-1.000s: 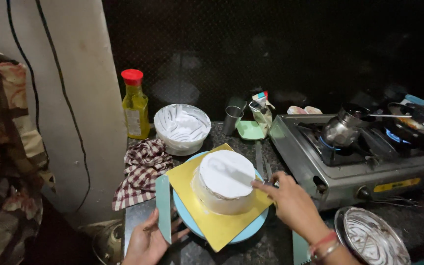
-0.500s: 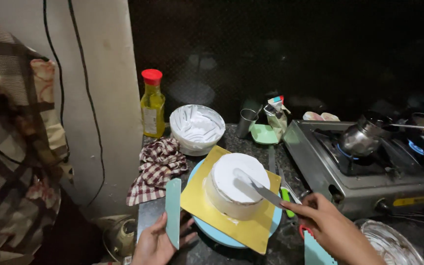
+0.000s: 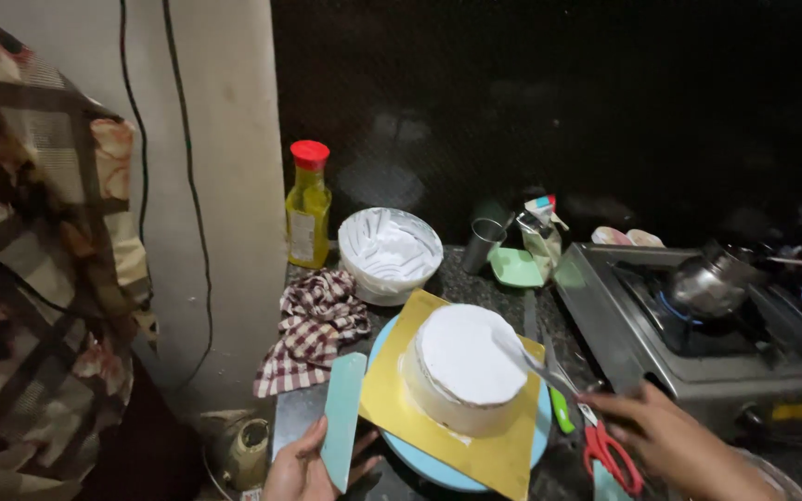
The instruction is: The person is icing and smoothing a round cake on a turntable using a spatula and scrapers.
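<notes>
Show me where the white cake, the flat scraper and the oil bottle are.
white cake (image 3: 471, 357), head view, middle of its iced top.
flat scraper (image 3: 342, 417), head view, middle of the pale green blade.
oil bottle (image 3: 309, 218), head view, yellow body above the label.

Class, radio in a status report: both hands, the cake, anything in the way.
Left hand grips pale scraper. Right hand holds spatula on white cake. Red scissors beside.

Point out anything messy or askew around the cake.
The checked cloth lies crumpled beside the bowl. The yellow board sits turned cornerwise on the round blue stand, its corners overhanging. Nothing looks spilled.
</notes>
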